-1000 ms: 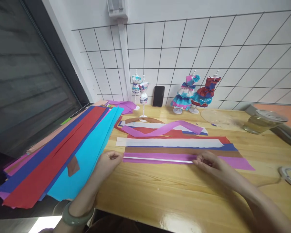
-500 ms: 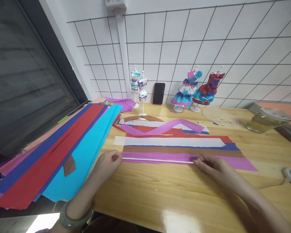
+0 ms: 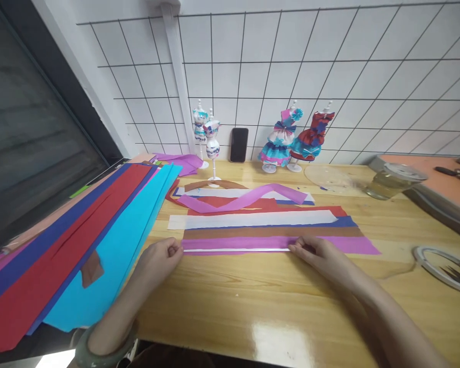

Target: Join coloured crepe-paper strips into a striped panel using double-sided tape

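Observation:
A thin white strip (image 3: 235,250) runs straight between my two hands, over the near edge of a purple paper strip (image 3: 341,244). Its left end is pinched in my left hand (image 3: 164,255), beside the purple paper's left edge. My right hand (image 3: 318,250) pinches it farther right, with the fingertips over the purple paper. Beyond lie brown (image 3: 260,233), blue (image 3: 347,222), white (image 3: 253,220) and red paper strips, overlapping. Another purple strip (image 3: 249,199) lies bent in a zigzag behind them.
Long coloured sheets (image 3: 126,245) are piled at the left. Small dressed mannequins (image 3: 279,143) and a dark phone (image 3: 239,145) stand by the tiled wall. At the right are a cup of liquid (image 3: 387,186), a tape roll (image 3: 425,258) and an orange-topped item (image 3: 437,179).
The view has shifted to the right. The white strip has moved closer to the purple paper's near edge, with both hands still pinching it.

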Tool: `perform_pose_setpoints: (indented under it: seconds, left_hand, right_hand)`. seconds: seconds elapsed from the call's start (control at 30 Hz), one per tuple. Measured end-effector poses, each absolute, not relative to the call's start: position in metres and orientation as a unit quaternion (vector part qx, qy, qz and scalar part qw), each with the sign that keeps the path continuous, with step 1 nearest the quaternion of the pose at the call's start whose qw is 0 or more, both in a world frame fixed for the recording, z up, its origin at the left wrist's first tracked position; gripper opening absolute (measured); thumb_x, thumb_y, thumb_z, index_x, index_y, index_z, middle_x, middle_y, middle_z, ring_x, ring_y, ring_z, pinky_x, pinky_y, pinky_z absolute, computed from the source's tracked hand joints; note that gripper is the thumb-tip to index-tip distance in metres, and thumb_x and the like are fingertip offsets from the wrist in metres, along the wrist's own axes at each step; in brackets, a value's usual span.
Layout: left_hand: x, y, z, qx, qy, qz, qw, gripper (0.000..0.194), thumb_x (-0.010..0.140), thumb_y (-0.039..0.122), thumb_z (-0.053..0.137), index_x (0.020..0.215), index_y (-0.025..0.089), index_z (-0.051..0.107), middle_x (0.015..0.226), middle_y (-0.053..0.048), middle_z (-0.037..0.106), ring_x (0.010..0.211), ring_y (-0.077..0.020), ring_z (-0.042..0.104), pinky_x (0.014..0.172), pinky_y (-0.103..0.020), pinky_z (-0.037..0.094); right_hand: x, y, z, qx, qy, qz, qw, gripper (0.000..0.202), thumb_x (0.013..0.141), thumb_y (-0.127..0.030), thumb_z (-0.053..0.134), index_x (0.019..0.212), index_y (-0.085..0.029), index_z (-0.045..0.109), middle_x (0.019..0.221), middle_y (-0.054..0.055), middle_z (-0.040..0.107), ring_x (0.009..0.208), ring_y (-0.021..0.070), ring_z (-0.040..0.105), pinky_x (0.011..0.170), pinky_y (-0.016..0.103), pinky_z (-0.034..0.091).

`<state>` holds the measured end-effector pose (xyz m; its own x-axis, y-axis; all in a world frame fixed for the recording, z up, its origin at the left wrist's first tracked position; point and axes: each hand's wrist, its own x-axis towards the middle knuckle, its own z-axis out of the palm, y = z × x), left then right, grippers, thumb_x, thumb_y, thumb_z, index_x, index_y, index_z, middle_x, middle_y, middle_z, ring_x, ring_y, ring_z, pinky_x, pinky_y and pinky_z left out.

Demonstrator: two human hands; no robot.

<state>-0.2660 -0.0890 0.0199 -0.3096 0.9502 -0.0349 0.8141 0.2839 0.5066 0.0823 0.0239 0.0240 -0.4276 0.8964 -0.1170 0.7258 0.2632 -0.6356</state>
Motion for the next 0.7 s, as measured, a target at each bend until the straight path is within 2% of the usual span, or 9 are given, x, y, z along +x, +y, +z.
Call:
perform_pose_setpoints:
  seconds: [0.3,0.53,0.7]
  left_hand:
    - [-0.2697,-0.0872,0.0156,0.568,0.783,0.19,0.169,0.023,0.074,0.036,0.041,0.058,0.019,0.047,0.054,0.003,0.047,0.054,-0.0133,0.045,0.049,-0.023,0.025]
    - [-0.27,-0.0875,0.0153,0.563,0.785,0.19,0.173,0.025,0.074,0.037,0.041,0.061,0.019,0.053,0.055,0.003,0.05,0.055,-0.0137,0.047,0.049,-0.023,0.027]
    - [-0.2727,-0.0881,0.0121,0.537,0.774,0.263,0.207,0.025,0.073,0.038,0.045,0.061,0.018,0.053,0.058,0.002,0.051,0.057,-0.0131,0.046,0.051,-0.022,0.03]
  right_hand:
    - [0.0851,0.0264,0.0197,-0.514,-0.777,0.341,0.129,0.035,0.08,-0.052,0.041,0.068,-0.019,0.048,0.06,-0.001,0.05,0.056,0.0132,0.042,0.049,0.023,0.032]
    - [0.0863,0.0284,0.0177,-0.506,-0.778,0.349,0.127,0.037,0.08,-0.053,0.041,0.07,-0.019,0.052,0.065,0.0,0.054,0.061,0.0145,0.045,0.053,0.024,0.035]
    - [0.0848,0.0278,0.0237,-0.512,-0.775,0.336,0.154,0.04,0.079,-0.056,0.043,0.071,-0.018,0.054,0.073,0.003,0.057,0.068,0.0164,0.049,0.059,0.026,0.039]
